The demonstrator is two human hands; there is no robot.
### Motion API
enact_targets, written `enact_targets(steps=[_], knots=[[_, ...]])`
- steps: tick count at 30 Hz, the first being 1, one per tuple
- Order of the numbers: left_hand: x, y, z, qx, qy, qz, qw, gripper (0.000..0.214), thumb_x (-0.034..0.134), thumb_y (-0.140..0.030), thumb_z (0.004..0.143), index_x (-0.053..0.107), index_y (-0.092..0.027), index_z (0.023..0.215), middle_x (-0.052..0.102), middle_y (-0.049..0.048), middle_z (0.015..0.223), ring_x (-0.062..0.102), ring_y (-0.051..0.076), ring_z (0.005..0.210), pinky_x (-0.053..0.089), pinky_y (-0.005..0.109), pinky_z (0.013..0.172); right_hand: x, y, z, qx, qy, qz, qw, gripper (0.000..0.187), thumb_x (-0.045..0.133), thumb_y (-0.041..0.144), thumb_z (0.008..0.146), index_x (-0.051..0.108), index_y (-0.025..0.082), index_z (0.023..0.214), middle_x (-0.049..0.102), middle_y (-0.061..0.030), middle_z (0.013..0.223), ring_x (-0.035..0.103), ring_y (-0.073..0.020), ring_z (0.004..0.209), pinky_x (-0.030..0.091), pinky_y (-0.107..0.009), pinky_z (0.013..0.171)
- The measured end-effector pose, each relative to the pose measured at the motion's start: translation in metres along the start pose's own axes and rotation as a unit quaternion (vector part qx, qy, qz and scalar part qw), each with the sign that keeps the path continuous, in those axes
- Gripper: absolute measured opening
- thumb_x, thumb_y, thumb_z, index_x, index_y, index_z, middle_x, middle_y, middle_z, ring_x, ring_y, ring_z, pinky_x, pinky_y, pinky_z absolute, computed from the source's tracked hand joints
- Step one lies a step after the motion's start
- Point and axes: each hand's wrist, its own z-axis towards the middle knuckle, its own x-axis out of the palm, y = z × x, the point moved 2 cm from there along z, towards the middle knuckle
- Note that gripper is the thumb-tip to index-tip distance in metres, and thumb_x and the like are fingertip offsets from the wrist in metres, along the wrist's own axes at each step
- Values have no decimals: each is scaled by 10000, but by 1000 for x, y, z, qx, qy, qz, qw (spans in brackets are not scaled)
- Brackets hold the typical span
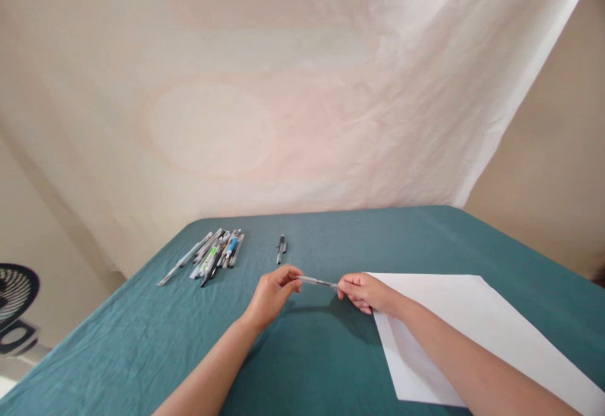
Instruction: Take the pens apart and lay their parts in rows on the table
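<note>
My left hand [274, 293] and my right hand [366, 292] pinch the two ends of a thin clear pen [317, 282], held level just above the teal tablecloth [312, 353]. Both hands have their fingers closed on it. A white sheet of paper [477, 328] lies under my right wrist and forearm. A single black pen [281, 249] rests on the cloth just beyond my hands.
A pile of several pens [212, 255] lies at the far left of the table. A cream cloth backdrop [283, 101] hangs behind the table. Part of a black fan [14, 306] stands on the floor at the left edge.
</note>
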Motion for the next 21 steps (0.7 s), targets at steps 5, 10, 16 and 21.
enact_targets(steps=[5, 10, 16, 21], knots=[[1, 2, 0, -2, -9, 51, 999, 268, 437, -377, 850, 571, -176, 734, 588, -13, 621, 532, 119, 610, 366, 213, 611, -1, 1, -1, -4, 4, -2, 1000, 350, 505, 508, 809, 526, 159, 804, 241, 104, 481, 225, -26, 358, 269, -144, 329], [2, 7, 1, -25, -8, -27, 999, 255, 477, -380, 825, 611, -184, 917, 630, 2, 690, 561, 128, 629, 387, 219, 617, -1, 0, -1, -5, 5, -5, 1000, 358, 501, 516, 809, 529, 159, 809, 238, 104, 481, 232, -28, 361, 283, -145, 332], [2, 5, 2, -33, -20, -43, 998, 235, 520, -366, 795, 626, -168, 864, 633, 1, 654, 553, 125, 621, 382, 213, 608, -1, -1, 0, -6, 3, -9, 1000, 369, 502, 525, 805, 534, 158, 811, 241, 102, 487, 237, -27, 367, 288, -143, 332], [2, 7, 2, -48, -50, 27, 997, 328, 473, -413, 817, 612, -164, 657, 588, -7, 573, 488, 105, 531, 339, 207, 541, -2, -2, 1, -13, 7, -14, 1000, 362, 500, 521, 810, 533, 161, 822, 242, 104, 482, 237, -28, 366, 299, -143, 334]])
